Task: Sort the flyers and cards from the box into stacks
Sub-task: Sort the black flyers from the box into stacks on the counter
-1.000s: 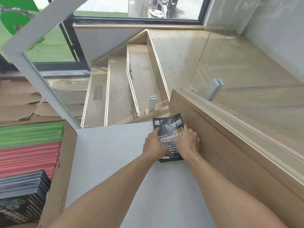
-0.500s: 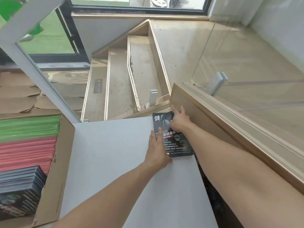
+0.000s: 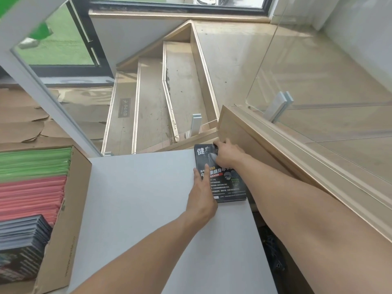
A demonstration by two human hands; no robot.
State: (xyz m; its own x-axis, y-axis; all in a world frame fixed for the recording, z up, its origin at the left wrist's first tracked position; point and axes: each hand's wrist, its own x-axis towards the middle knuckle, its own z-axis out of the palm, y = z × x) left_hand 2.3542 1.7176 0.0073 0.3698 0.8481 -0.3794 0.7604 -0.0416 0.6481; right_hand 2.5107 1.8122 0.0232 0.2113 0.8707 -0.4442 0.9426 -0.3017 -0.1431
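A stack of black flyers [image 3: 228, 183] with white and orange print lies at the far right corner of the grey table [image 3: 137, 198]. My left hand [image 3: 202, 194] lies flat against the stack's left edge, fingers straight on the top flyer. My right hand [image 3: 228, 154] is at the stack's far end, fingers curled over its top edge. At the left stands a cardboard box [image 3: 63, 219] holding green flyers [image 3: 35, 164], red flyers [image 3: 31, 196] and black flyers [image 3: 21, 245] on edge.
A wooden ledge [image 3: 275, 149] with a glass panel runs along the table's right side, close to my right forearm. Beyond the table's far edge wooden stairs [image 3: 159, 98] drop away. A white post [image 3: 42, 85] slants past the box.
Both hands gripped the stack's near end a second ago. My right hand has moved to its far end and my left hand now lies flat along its left edge; the stack sits squarer.
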